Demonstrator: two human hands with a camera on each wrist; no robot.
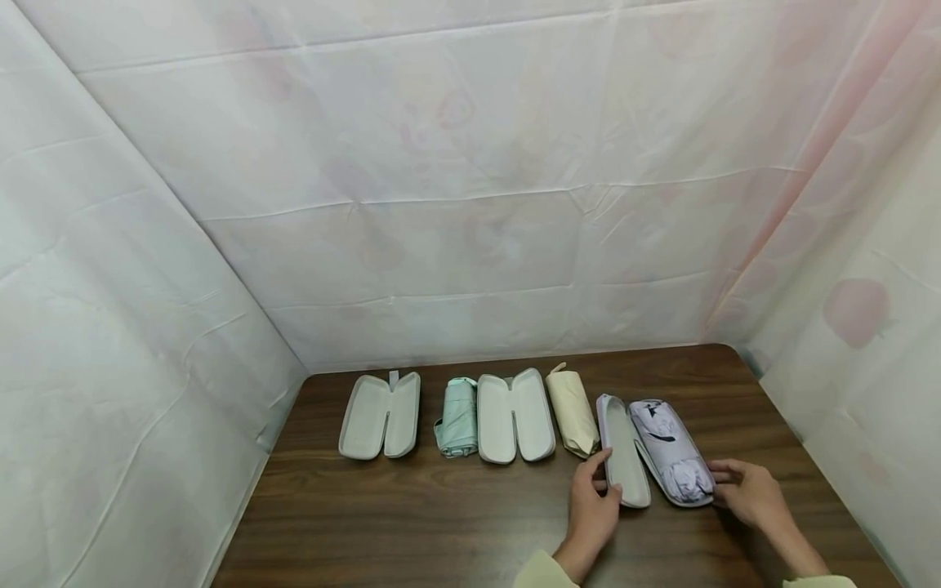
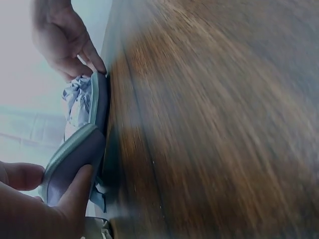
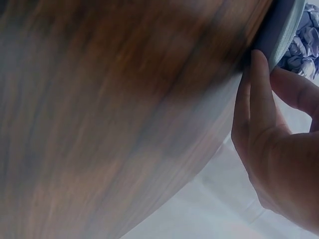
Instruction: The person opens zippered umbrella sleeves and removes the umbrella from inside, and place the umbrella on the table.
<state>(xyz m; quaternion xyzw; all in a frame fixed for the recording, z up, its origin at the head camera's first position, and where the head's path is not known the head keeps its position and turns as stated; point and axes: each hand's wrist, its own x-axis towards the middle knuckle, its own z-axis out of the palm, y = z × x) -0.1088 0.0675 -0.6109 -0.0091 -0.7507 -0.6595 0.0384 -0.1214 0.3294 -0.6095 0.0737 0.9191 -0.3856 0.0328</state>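
Note:
A lavender zip case (image 1: 625, 461) lies spread open at the right, its left half bare inside. Its right half holds a folded lavender umbrella (image 1: 675, 445) with bunched fabric at the near end. My left hand (image 1: 592, 508) grips the near outer edge of the bare half, thumb and fingers on either side of the shell (image 2: 82, 157). On the other side, my right hand (image 1: 751, 494) pinches the near right corner of the filled half, thumb at its rim and fingers along the outer wall (image 3: 276, 32).
Left of the lavender case lie a cream folded umbrella (image 1: 572, 412), an open white-lined case (image 1: 496, 420), a mint folded umbrella (image 1: 460, 416) and another open white-lined case (image 1: 365, 420). All rest on the brown wooden table (image 1: 412, 523). Pale curtains (image 1: 441, 204) enclose the back and sides.

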